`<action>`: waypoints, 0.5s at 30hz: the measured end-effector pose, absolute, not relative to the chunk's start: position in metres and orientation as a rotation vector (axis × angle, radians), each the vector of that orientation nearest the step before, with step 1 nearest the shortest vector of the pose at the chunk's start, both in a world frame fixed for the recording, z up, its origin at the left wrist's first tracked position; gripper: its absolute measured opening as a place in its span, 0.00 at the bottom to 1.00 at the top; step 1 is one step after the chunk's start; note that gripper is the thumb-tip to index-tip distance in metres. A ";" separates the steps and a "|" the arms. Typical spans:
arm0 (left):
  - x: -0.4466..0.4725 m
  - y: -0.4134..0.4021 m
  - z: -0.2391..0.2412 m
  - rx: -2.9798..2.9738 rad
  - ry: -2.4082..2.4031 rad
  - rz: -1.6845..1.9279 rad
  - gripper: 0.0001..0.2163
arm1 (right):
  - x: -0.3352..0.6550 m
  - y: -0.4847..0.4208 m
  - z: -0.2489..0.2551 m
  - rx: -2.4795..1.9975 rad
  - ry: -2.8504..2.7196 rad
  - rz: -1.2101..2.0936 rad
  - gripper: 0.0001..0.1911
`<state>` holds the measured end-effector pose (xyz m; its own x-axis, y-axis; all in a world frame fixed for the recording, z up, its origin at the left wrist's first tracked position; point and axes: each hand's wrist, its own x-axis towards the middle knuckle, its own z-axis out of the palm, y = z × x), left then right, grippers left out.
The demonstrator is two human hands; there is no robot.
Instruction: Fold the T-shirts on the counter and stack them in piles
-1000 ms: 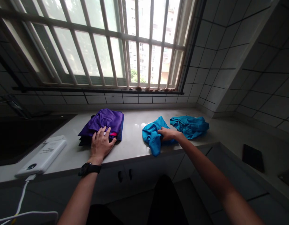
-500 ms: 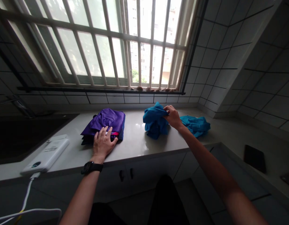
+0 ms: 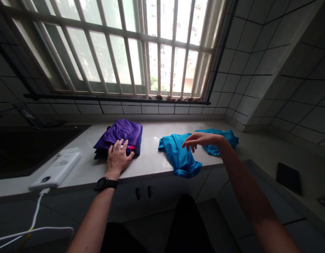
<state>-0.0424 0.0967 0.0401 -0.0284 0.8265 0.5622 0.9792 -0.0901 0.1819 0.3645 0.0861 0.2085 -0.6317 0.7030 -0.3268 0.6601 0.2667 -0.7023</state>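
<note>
Head view: on the worktop (image 3: 150,164), the crumpled blue cloth (image 3: 180,154) lies with its lower end at the front edge, beside a second blue cloth (image 3: 226,137), and pinching one edge rather than the bunched middle would likely give you the surest hold. Your right hand (image 3: 197,140) hangs over it, wrist bent, its grip loose and empty, while your left hand (image 3: 119,158) lies palm down, fingers extended, on the purple fabric (image 3: 125,131).

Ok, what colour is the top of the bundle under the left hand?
Purple; the bundle shows best in the head view, the only one.
</note>
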 end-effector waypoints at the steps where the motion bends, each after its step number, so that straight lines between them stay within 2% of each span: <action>1: -0.042 0.097 0.040 -1.976 -1.910 -0.806 0.31 | 0.365 0.094 0.201 -1.443 -2.386 1.158 0.28; 5: -0.042 0.097 0.041 -1.970 -1.907 -0.800 0.31 | 0.361 0.124 0.157 -2.039 -2.062 0.525 0.23; 7: -0.042 0.097 0.041 -1.970 -1.907 -0.796 0.31 | 0.355 0.130 0.136 -2.101 -2.079 0.525 0.21; 10: -0.043 0.097 0.040 -1.974 -1.900 -0.791 0.31 | 0.343 0.129 0.114 -1.948 -2.228 0.690 0.17; 15: -0.045 0.100 0.036 -1.982 -1.883 -0.847 0.31 | 0.317 0.117 0.107 -1.651 -2.050 0.605 0.11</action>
<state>-0.0451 0.1001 0.0364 -0.0207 0.8122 0.5830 0.9752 -0.1123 0.1910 0.3172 0.1171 0.1075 -0.1925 0.9792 0.0633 0.7880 0.1927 -0.5847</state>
